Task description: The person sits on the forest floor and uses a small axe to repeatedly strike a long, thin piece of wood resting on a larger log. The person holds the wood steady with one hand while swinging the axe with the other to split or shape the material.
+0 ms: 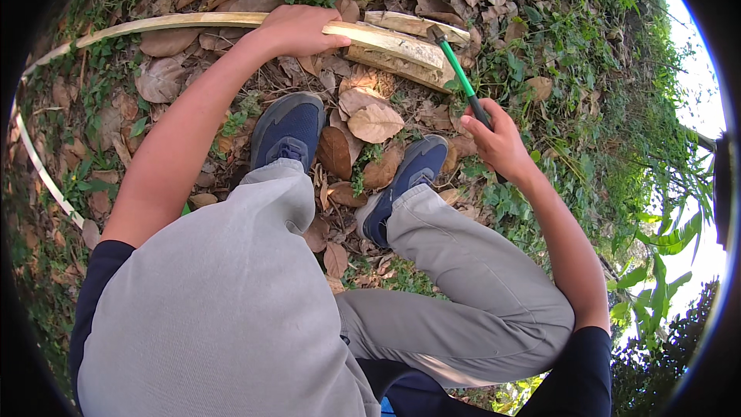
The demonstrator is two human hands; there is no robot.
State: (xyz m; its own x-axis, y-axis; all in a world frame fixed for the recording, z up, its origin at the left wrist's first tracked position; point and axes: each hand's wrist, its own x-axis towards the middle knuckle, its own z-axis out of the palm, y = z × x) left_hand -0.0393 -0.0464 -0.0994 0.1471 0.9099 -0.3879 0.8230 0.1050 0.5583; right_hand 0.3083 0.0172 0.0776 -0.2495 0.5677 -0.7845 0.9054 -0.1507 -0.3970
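Note:
My left hand is closed around a long pale strip of wood or bamboo, which stretches off to the left. Its right end lies over a thicker piece of wood on the ground. Just beyond, a shorter split piece rests alongside. On the right, my right hand grips a hammer by its green and black handle. The small dark hammer head is close to the strip's right end; whether they touch, I cannot tell.
Dry brown leaves and low green plants cover the ground. My blue shoes are on the near side of the wood. Another pale strip crosses the far left edge. Leafy growth stands at the right.

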